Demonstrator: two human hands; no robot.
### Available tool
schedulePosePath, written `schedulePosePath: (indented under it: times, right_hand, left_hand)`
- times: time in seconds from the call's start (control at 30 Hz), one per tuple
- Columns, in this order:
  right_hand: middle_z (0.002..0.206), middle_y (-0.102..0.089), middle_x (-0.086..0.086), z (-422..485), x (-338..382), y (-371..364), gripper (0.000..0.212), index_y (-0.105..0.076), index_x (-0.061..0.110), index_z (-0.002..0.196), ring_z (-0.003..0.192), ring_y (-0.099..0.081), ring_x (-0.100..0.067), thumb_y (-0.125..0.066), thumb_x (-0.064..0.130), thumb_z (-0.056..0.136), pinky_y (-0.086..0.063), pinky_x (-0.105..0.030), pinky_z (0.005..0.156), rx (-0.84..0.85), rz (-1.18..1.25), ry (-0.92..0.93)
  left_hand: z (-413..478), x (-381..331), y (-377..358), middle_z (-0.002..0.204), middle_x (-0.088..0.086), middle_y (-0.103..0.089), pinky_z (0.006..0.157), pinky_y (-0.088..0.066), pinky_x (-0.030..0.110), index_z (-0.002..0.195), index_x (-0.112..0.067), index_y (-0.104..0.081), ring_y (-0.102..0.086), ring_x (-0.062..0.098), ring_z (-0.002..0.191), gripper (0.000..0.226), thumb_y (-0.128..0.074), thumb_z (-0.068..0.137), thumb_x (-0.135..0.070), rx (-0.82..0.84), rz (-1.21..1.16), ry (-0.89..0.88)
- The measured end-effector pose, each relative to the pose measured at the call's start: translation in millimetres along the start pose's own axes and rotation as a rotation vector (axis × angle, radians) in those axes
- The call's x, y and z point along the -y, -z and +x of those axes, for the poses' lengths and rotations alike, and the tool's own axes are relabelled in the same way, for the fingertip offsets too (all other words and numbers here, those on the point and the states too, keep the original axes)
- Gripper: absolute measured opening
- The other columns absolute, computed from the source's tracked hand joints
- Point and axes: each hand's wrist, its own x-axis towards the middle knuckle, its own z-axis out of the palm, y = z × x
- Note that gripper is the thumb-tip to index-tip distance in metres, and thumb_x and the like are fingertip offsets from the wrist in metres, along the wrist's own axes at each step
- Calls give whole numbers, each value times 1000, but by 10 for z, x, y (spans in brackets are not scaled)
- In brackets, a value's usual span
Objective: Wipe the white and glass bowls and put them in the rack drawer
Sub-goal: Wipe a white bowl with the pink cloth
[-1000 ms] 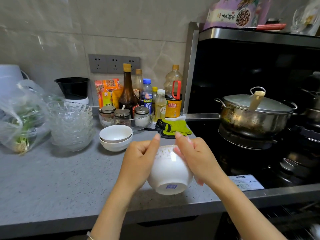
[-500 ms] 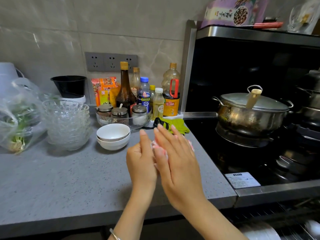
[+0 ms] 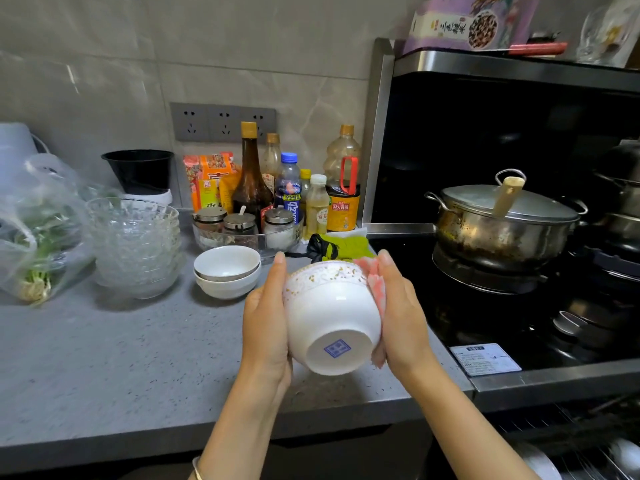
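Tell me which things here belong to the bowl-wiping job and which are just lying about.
In the job: patterned bowl between the left hand and right hand, pink cloth, two stacked white bowls, glass bowls.
Lying about: sauce bottles, spice jars, lidded pot, bag of greens.
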Motion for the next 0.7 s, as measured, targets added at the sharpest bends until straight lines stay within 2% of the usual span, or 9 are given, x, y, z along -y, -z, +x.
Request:
schedulePosePath:
  times: [0.1, 0.2, 0.23, 0.3, 0.37, 0.43, 0.5, 0.63, 0.7]
  right_hand:
    - [83, -65, 19, -17, 27, 29, 36, -62, 29, 83, 62, -64, 9, -33, 42, 99, -45, -12, 58, -22, -19, -73]
    - [55, -66, -3, -23, 102, 29, 49, -66, 11, 86, 60, -64, -21, -32, 44, 97, -44, -38, 55, -83, -33, -94]
    - [51, -62, -8, -16, 110, 35, 52, -65, 9, 79, 56, -63, -24, -32, 46, 95, -43, -38, 50, -105, -29, -67]
    - [46, -55, -3, 3, 77, 43, 52, -62, 13, 62, 41, -57, -11, -39, 50, 91, -38, -21, 35, -142, -6, 26]
    - [47, -52, -2, 39, -20, 58, 57, -61, 20, 52, 42, -52, -7, -45, 56, 94, -34, -17, 37, -166, -35, 142]
    - [44, -46, -1, 66, -128, 84, 58, -57, 27, 47, 43, -46, -6, -42, 63, 89, -32, -28, 41, -165, -121, 281]
    - [41, -38, 3, 62, -200, 107, 60, -47, 29, 44, 40, -35, -4, -37, 63, 92, -26, -33, 42, -136, -200, 407]
    - [46, -39, -2, 22, -286, 156, 70, -47, 7, 51, 41, -36, -13, -31, 55, 99, -26, -31, 40, -13, -392, 590]
    - [47, -43, 3, 16, -277, 181, 63, -48, 19, 52, 43, -39, -10, -28, 55, 100, -26, -23, 42, 27, -420, 624]
  left_hand:
    - [53, -31, 35, 72, 5, -72, 66, -52, 34, 75, -19, -63, -68, 19, 61, 35, -50, 93, -46, 4, 93, -1]
    - [120, -69, 52, 67, -2, -71, 56, -48, 13, 75, -19, -68, -65, 3, 59, 52, -35, 95, -54, 82, 416, -60]
    - [142, -69, 60, 74, -4, -72, 58, -46, 12, 80, -21, -69, -65, 0, 66, 57, -29, 93, -59, 117, 524, -104]
    - [167, -42, 88, 96, -6, -70, 73, -46, 20, 98, -28, -67, -64, 6, 89, 71, -18, 80, -76, 189, 703, -160]
    - [169, -14, 103, 111, -5, -65, 80, -53, 34, 117, -34, -59, -64, 16, 96, 91, -11, 63, -90, 269, 828, -90]
    - [139, -14, 96, 114, -2, -64, 63, -59, 35, 124, -33, -52, -70, 22, 82, 91, -11, 66, -89, 371, 823, 70]
    - [98, -34, 81, 113, 0, -65, 56, -58, 31, 126, -32, -50, -73, 21, 73, 78, -15, 76, -80, 460, 755, 162]
    - [110, -31, 136, 102, 6, -71, 63, -59, 33, 117, -28, -57, -73, 24, 81, 59, -36, 80, -69, 503, 450, 262]
    - [133, 9, 169, 113, 12, -67, 69, -59, 36, 118, -24, -58, -72, 28, 87, 46, -44, 87, -56, 495, 340, 305]
